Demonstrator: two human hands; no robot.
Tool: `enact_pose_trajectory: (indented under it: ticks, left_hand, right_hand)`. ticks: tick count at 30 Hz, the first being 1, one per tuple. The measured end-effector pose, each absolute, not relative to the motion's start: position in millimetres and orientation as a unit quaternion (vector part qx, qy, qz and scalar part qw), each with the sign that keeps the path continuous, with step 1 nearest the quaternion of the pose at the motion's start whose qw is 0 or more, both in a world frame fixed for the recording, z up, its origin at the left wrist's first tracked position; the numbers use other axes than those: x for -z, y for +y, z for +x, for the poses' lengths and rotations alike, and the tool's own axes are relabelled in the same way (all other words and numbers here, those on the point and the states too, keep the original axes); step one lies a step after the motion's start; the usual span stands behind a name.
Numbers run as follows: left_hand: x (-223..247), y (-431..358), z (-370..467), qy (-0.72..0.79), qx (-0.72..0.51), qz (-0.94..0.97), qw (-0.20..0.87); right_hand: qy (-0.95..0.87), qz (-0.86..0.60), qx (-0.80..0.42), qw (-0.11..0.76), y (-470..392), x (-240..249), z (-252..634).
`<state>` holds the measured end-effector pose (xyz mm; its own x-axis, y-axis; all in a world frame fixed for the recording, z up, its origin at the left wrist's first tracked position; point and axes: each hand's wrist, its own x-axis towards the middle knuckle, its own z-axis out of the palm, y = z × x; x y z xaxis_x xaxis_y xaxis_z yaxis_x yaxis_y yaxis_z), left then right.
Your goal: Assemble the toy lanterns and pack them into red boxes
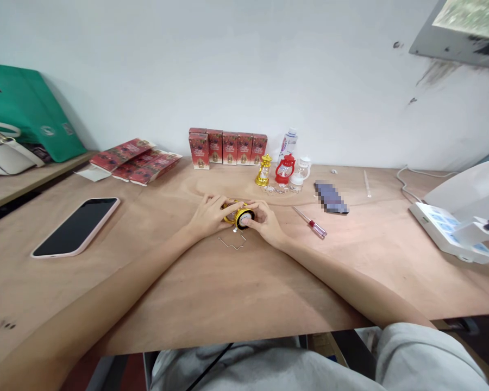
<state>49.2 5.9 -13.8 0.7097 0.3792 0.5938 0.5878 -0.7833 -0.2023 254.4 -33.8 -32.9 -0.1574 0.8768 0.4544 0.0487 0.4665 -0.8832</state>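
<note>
A small gold lantern [230, 216] lies on its side between my hands, its round base with a dark ring and pale centre facing me. My left hand [210, 215] is closed around the lantern's body. My right hand [264, 221] grips the base, the thumb pressed on its pale centre. Just in front of the lantern a thin bent wire [230, 247] lies on the wooden table [212, 304]. Behind my hands stand an upright gold lantern [263, 171], a red lantern [284, 169] and a white lantern [300, 174], with small wire pieces [276, 190] at their feet.
Several red boxes [230, 148] line the wall beside a plastic bottle [289, 142]. Flattened red cartons [146, 164] and a phone [76, 227] lie to the left. On the right are a screwdriver [312, 223], a pixelated dark object [331, 197] and a white power strip [448, 231].
</note>
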Motion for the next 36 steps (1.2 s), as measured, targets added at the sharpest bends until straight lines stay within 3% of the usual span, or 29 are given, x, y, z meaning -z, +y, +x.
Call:
enact_pose_trajectory:
  ticks: [15,28,36]
  left_hand:
    - [12.6,3.4,50.0,-0.283,0.266,-0.896,0.218]
    - [15.0,4.8,48.1,-0.279,0.266,-0.889,0.249]
    - [13.4,4.7,48.4,-0.294,0.267,-0.899,0.184]
  right_hand:
    - [-0.635,-0.329,-0.452,0.534,-35.6,28.3,253.2]
    - [-0.659,-0.360,-0.405,0.522,-33.4,35.1,254.0]
    - [-0.688,-0.343,-0.354,0.532,-33.5,32.3,252.7]
